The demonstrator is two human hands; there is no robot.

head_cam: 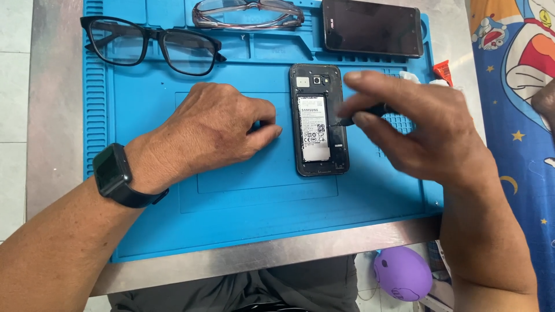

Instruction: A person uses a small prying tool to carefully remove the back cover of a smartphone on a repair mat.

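An opened black phone (319,121) lies face down on the blue work mat (254,202), its back cover off and its white-labelled battery showing. My right hand (416,130) grips a thin dark tool (363,114) whose tip touches the phone's right edge beside the battery. My left hand (219,127) rests curled on the mat just left of the phone, holding nothing I can see; a black watch sits on that wrist.
Black-framed glasses (151,45) and grey-framed glasses (248,14) lie at the mat's far side. A second dark phone (373,27) lies at the far right. The metal table edge (272,254) is near me. A purple round object (403,273) sits below the table; patterned blue cloth hangs right.
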